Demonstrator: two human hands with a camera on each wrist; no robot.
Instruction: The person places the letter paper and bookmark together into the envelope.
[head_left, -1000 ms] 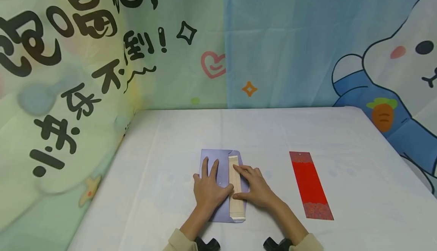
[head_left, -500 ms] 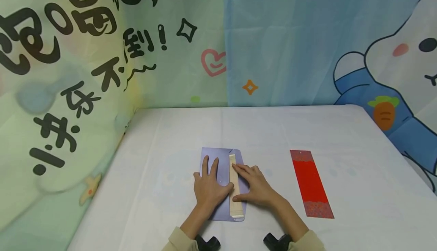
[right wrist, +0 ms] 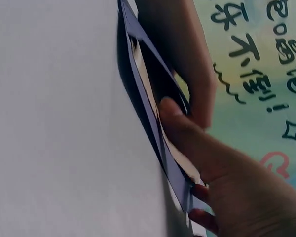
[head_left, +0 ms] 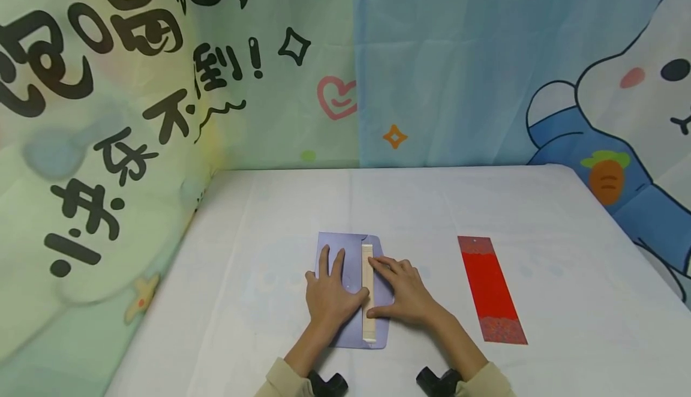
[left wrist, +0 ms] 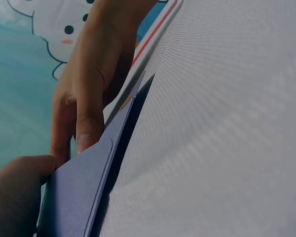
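Note:
A lavender envelope (head_left: 351, 259) lies on the table, its rounded flap spread out to the right. In the right wrist view its mouth gapes, and a cream sheet (right wrist: 147, 81) sits partly inside. From the head view only a narrow cream strip of that sheet shows. My left hand (head_left: 332, 301) rests on the envelope with fingers spread, its thumb reaching the mouth's edge. My right hand (head_left: 405, 295) touches the cream strip from the right, with thumb and forefinger set well apart along it. The rest of the sheet is hidden within the envelope.
A red strip of card (head_left: 492, 292) with patterned ends lies to the right on the white-covered table (head_left: 270, 205). A printed cloth (head_left: 432, 85) hangs behind and along the left side.
The cream sheet has slid left into the envelope, so its visible strip is narrower and more of the flap shows. Both hands keep nearly the same places.

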